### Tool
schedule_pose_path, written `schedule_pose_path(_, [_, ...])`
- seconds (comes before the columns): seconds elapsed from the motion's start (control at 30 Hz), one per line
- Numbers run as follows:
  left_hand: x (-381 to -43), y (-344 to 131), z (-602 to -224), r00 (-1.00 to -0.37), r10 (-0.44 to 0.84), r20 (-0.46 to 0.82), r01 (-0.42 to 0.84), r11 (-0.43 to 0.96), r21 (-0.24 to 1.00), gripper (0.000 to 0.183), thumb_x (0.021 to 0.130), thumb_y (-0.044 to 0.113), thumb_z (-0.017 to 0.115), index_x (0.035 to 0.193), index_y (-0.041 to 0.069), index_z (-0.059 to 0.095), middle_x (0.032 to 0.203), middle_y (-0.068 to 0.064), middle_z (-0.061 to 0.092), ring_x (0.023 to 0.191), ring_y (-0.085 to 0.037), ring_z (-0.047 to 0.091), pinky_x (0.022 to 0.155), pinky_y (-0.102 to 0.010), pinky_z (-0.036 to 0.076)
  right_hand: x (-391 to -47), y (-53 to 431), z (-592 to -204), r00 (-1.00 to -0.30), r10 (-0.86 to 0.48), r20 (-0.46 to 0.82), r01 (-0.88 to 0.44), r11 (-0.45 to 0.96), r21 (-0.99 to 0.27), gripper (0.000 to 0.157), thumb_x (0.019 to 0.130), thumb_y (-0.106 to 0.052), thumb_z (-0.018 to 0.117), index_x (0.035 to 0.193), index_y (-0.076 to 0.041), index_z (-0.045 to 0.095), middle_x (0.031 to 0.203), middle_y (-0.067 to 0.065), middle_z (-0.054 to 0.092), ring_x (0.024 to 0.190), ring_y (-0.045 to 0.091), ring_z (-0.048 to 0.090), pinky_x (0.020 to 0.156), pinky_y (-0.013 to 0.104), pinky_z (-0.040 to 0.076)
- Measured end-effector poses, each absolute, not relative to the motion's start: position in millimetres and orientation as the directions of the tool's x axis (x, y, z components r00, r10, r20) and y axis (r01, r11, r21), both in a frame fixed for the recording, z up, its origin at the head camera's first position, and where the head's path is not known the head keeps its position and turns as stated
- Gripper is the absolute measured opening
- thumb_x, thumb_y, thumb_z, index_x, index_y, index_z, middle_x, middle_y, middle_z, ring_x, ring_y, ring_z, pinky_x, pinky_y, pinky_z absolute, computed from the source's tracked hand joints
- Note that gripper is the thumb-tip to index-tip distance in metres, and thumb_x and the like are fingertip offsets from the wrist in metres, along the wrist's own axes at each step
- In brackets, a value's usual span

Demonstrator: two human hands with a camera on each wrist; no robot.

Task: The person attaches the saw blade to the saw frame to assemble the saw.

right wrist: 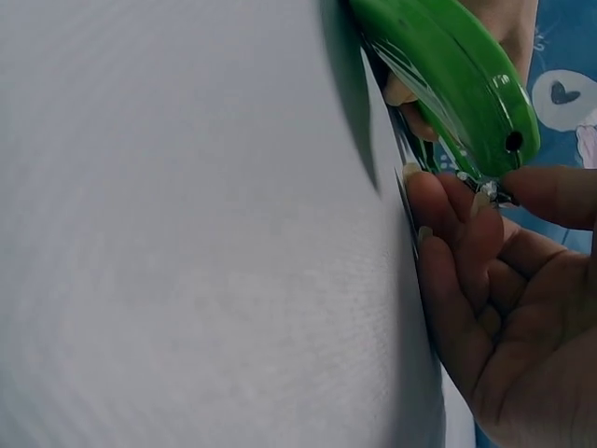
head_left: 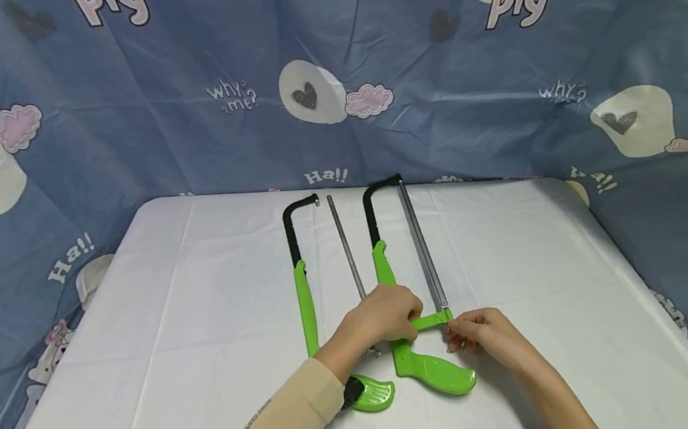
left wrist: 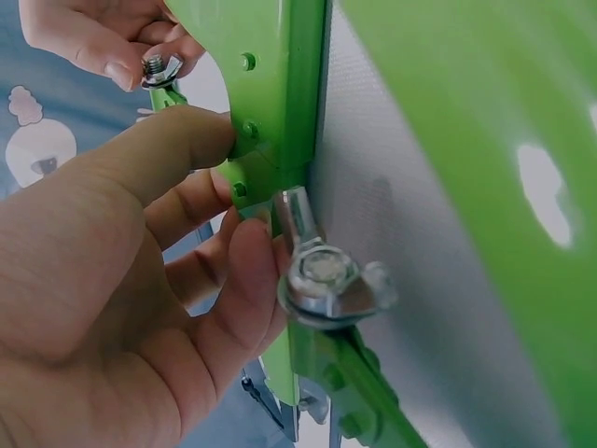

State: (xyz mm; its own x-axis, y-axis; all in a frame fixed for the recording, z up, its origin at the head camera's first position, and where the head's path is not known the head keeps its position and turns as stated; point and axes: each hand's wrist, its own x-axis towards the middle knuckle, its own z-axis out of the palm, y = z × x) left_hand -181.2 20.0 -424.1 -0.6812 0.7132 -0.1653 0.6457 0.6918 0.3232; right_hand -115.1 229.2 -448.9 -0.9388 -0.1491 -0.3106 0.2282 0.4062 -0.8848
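Note:
Two hacksaws with green handles and black front frames lie side by side on the white table. My left hand (head_left: 387, 314) grips the green frame of the right hacksaw (head_left: 438, 372), just above its handle. At the end of that saw's short green arm, my right hand (head_left: 488, 334) pinches a small metal wing nut (right wrist: 490, 193). A grey blade (head_left: 422, 247) runs from this arm up to the black frame tip. The left hacksaw (head_left: 306, 303) lies partly beneath my left forearm. Another wing nut (left wrist: 325, 271) shows close to my left fingers.
Between the two saws lies a thin grey blade (head_left: 345, 244), its lower end partly hidden by my left hand. The white-covered table (head_left: 141, 382) extends to both sides. A blue printed cloth (head_left: 224, 53) hangs behind it.

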Motion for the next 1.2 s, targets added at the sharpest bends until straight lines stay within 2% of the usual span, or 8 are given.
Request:
schedule_pose_path(0.4, [-180.8,19.3,-423.6,-0.684,0.712,-0.160,0.638,0.690,0.342,0.027,0.080,0.018,0.076,0.065,0.020,0.052,0.064,0.008,0.044,0.058,-0.006,0.039,0.052,-0.020,0.032,-116.0,241.7,-446.5,-0.898,-0.295,-0.325,0.215,0.350,-0.912,0.035,0.101,-0.019,0.049,0.109,0.011,0.066,0.091,0.008,0.073,0.082,0.010,0.063,0.075,0.026,0.049])
schedule_pose_path(0.83, [-180.9,19.6,-422.7,-0.684,0.712,-0.160,0.635,0.689,0.349,0.028,0.080,0.019,0.076,0.066,0.020,0.052,0.064,0.008,0.043,0.058,-0.007,0.039,0.053,-0.020,0.032,-116.1,242.7,-447.2,-0.901,-0.286,-0.326,0.216,0.356,-0.909,0.033,0.101,-0.015,0.048,0.110,0.011,0.066,0.080,0.003,0.065,0.080,0.012,0.060,0.075,0.027,0.051])
schedule_pose_path(1.2, [-179.5,20.3,-422.0,-0.688,0.708,-0.163,0.630,0.693,0.350,0.028,0.081,0.017,0.075,0.066,0.020,0.052,0.065,0.008,0.042,0.059,-0.007,0.038,0.053,-0.020,0.032,-114.8,243.5,-449.3,-0.921,-0.256,-0.295,0.192,0.362,-0.912,0.028,0.099,-0.011,0.055,0.109,0.011,0.067,0.078,0.003,0.066,0.073,0.009,0.058,0.068,0.023,0.049])
